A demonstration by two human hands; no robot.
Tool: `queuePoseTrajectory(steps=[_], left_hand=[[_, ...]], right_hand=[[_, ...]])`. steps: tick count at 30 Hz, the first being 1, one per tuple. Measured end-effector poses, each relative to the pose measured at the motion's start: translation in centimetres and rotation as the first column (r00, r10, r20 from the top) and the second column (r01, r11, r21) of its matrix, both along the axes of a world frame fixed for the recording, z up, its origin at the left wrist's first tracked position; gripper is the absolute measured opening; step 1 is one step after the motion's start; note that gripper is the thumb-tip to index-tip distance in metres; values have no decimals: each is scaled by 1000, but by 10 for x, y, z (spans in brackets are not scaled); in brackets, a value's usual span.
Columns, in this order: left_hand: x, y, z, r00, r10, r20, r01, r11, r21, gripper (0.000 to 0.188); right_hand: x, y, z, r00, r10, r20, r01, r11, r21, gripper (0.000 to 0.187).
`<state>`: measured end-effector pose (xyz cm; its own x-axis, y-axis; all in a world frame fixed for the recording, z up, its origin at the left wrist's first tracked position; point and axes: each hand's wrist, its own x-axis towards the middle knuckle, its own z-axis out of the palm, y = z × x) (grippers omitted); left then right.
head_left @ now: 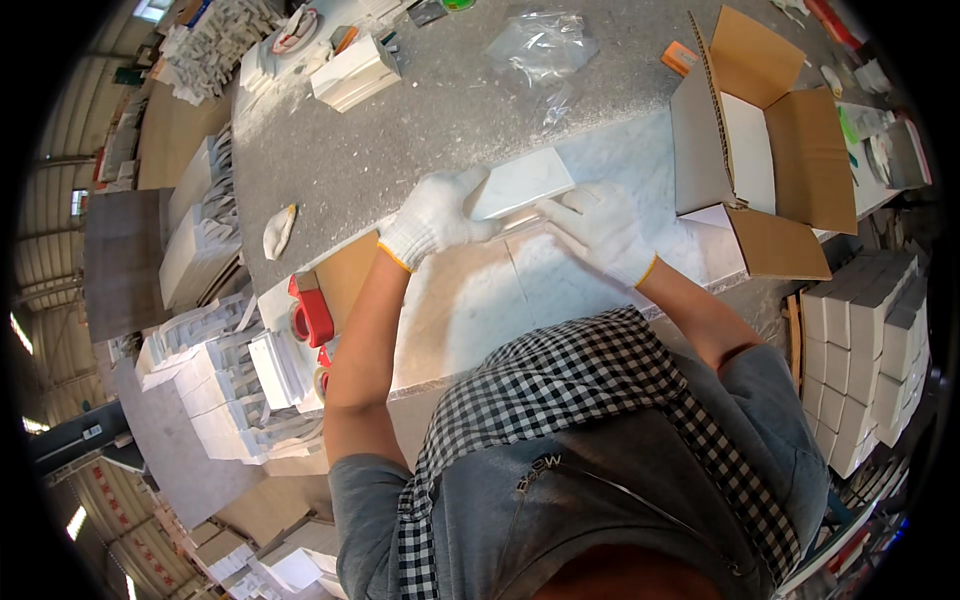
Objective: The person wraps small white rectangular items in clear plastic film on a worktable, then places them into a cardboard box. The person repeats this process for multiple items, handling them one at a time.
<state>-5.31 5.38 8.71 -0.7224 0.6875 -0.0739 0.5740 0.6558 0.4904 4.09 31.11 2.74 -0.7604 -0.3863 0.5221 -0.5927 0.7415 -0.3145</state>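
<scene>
Both my hands wear white knit gloves with yellow cuffs. Between them lies a small stack of white rectangular tiles (pixel 527 182), with a smooth, light top face. My left hand (pixel 440 215) is wrapped round the stack's left end, thumb at the far side and fingers along the near edge. At the right end, my right hand (pixel 600 225) grips the near corner with its fingers. The stack is over a pale marble-like slab (pixel 480 310) on the workbench; whether it touches the slab cannot be told.
An open cardboard carton (pixel 815 140) stands at the right, flaps spread. Left of me are a red tape dispenser (pixel 314 312) and a crumpled white glove or cloth (pixel 279 232). Farther back are a tile stack (pixel 355 75), clear plastic (pixel 545 45) and an orange box (pixel 679 58). White blocks (pixel 850 360) are piled lower right.
</scene>
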Motion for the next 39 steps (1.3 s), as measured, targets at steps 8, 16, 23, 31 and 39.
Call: queuePoseTrajectory(steps=[8,16,23,31,39], left_hand=[[13,-7,-16,983,-9,-183,15,999,28,76],[23,-6,-17,997,65,-44,-71,986,-152,92],[26,-6,-22,993,73,-96,-88,983,-161,97],[31,-9,-31,991,118,-61,-125,986,-114,89],[40,6,-18,977,202,-76,-209,971,-113,92]], right_hand=[[11,9,-3,973,-189,128,192,981,-5,22],[6,4,28,953,-214,213,264,932,-247,24],[3,24,23,978,-66,199,81,995,-66,29],[17,23,14,932,-122,342,204,956,-213,38],[-7,6,6,834,-67,548,338,848,-409,52]])
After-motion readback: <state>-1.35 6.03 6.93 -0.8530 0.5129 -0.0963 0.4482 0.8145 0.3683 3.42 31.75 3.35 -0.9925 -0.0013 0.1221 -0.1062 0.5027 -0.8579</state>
